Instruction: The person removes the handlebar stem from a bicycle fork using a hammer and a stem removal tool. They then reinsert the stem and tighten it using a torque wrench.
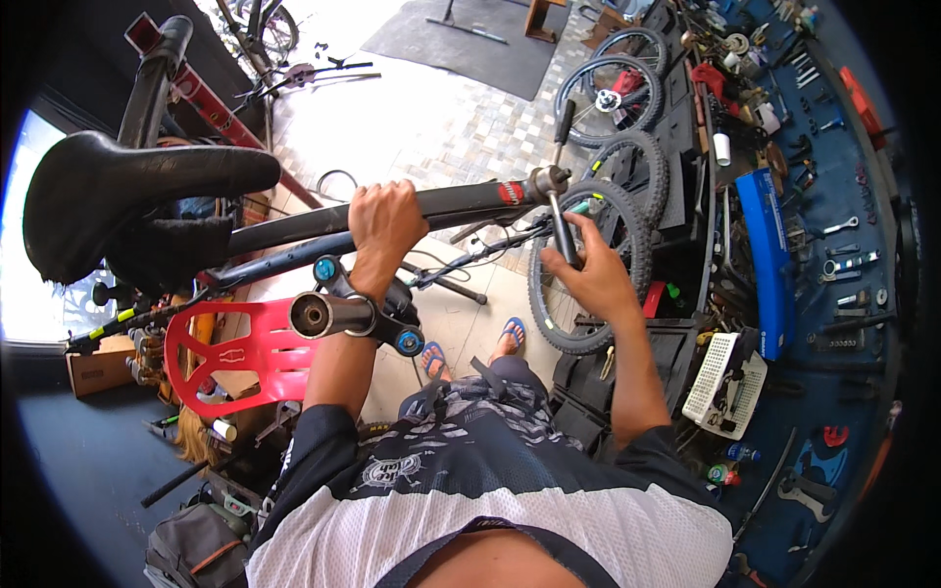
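My left hand [385,223] is wrapped round a dark bicycle frame tube [470,201] that runs from the left to a silver end with a red badge near it. A metal tool with a crossbar [555,204] sits at that end, with a black grip [565,120] on its far side. Its near black grip lies between the thumb and fingers of my right hand [596,274]. Beside my left forearm stands a suspension fork [333,316] with a silver steerer tube and blue caps. A worn black saddle [147,186] is at the left.
Several bicycle wheels [600,328] lean on the right, before dark drawers. A blue case [765,265] and white basket [723,387] lie beyond. Tools hang on the blue wall panel [833,392]. A red plastic chair [235,358] stands lower left, above a grey backpack [196,544].
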Tool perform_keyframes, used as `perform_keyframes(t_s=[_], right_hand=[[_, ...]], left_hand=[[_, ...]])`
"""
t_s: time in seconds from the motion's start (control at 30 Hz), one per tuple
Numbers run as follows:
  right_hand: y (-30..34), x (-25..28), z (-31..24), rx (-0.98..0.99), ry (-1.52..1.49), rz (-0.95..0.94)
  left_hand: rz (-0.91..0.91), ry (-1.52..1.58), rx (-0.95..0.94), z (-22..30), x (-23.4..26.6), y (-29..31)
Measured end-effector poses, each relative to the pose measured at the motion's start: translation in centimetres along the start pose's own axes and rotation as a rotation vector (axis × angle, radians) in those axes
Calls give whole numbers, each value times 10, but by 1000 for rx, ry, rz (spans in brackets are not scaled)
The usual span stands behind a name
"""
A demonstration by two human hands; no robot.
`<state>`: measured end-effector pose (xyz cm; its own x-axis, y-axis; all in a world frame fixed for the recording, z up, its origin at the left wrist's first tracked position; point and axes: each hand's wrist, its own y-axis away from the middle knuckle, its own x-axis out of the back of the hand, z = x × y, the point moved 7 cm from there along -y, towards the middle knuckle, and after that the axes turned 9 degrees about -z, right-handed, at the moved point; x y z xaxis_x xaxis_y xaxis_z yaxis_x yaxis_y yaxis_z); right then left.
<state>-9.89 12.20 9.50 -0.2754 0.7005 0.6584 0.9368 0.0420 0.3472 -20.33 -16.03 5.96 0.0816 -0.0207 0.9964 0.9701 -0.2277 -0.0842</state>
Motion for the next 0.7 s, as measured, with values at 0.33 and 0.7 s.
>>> perform_keyframes(t_s=[0.33,0.7], right_hand=[[-155,98,-7,812,1054,420],[-269,56,-22,1067,1154,-286]], left_hand=[[-3,-64,55,0,1,-1],[26,-39,93,0,3,-1]])
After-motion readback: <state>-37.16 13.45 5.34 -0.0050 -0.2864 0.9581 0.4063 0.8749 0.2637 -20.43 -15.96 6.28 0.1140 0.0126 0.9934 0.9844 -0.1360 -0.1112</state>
